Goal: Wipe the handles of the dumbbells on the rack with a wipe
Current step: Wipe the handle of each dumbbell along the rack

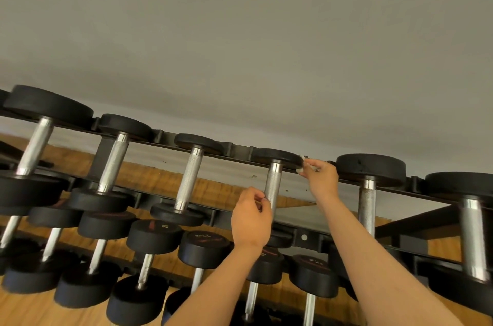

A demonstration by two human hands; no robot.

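The left hand (250, 219) pinches the handle (273, 187), which runs away from the person. The right hand (318, 179) grips a wipe (302, 164) just beside its far end.

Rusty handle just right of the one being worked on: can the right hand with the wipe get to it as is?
Probably yes. The right hand, pinching the wipe, sits just beside the rusty handle, and nothing stands between them.

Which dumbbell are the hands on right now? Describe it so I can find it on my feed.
Start at the top tier of the black rack against the grey wall. Count from the left: it is the fourth dumbbell, the smallest in that row. The left hand pinches its knurled handle while the right hand holds a white wipe at its far head; the next handle looks dull and spotted.
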